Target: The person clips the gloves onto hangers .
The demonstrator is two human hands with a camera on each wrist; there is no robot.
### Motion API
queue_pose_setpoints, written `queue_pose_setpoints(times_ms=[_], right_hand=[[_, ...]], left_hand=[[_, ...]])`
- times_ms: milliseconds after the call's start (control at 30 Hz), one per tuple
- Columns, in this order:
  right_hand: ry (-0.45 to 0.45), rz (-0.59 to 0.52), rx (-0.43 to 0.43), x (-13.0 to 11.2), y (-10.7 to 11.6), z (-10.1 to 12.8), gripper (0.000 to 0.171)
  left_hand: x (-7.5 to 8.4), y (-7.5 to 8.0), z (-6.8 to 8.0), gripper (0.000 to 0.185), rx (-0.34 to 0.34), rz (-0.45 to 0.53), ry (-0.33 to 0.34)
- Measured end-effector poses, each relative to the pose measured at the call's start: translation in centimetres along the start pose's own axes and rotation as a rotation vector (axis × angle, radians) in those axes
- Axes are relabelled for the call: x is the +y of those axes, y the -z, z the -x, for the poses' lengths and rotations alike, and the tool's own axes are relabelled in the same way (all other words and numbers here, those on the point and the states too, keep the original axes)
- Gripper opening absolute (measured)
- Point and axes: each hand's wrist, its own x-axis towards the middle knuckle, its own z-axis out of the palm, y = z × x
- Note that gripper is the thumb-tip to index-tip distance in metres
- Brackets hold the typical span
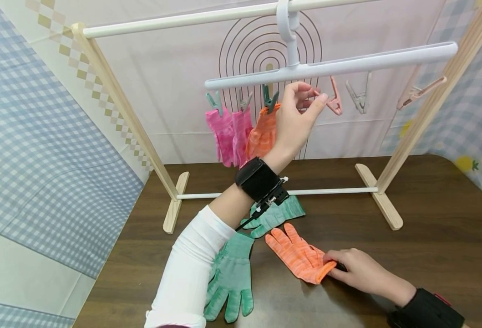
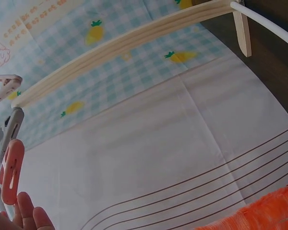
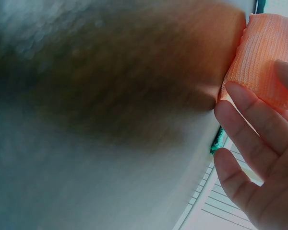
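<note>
My left hand [image 1: 296,114] is raised, pinching the pink clip [image 1: 334,101]; my right hand [image 1: 357,271] pinches the orange glove's [image 1: 298,254] cuff near the table's [image 1: 429,255] front edge, green gloves [image 1: 230,278] alongside.

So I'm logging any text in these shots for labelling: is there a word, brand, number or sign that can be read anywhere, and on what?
Backdrop sheet, top left of the left wrist view: rows of small reddish characters, too small and blurred to read.
Gloves, pegs, hanger, wrist straps: no text shows.
Pineapples and arch lines on the backdrop are pictures, not writing.
</note>
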Motion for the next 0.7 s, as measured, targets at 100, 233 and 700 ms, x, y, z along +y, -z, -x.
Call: queue_pose_setpoints(times_ms=[100, 233, 700], right_hand=[[-0.006, -0.005, -0.006, 0.04, -0.01, 0.0, 0.012], [-0.002, -0.009, -0.001, 0.08, -0.08, 0.0, 0.012], [0.006, 0.001, 0.014, 0.11, -0.17, 0.06, 0.012]], left_hand=[[0.06, 0.04, 0.08, 0.031, 0.002, 0.002, 0.009], [0.16, 0.1, 0.16, 0.032, 0.003, -0.008, 0.023], [0.87, 0.39, 0.59, 0.038, -0.014, -0.08, -0.01]])
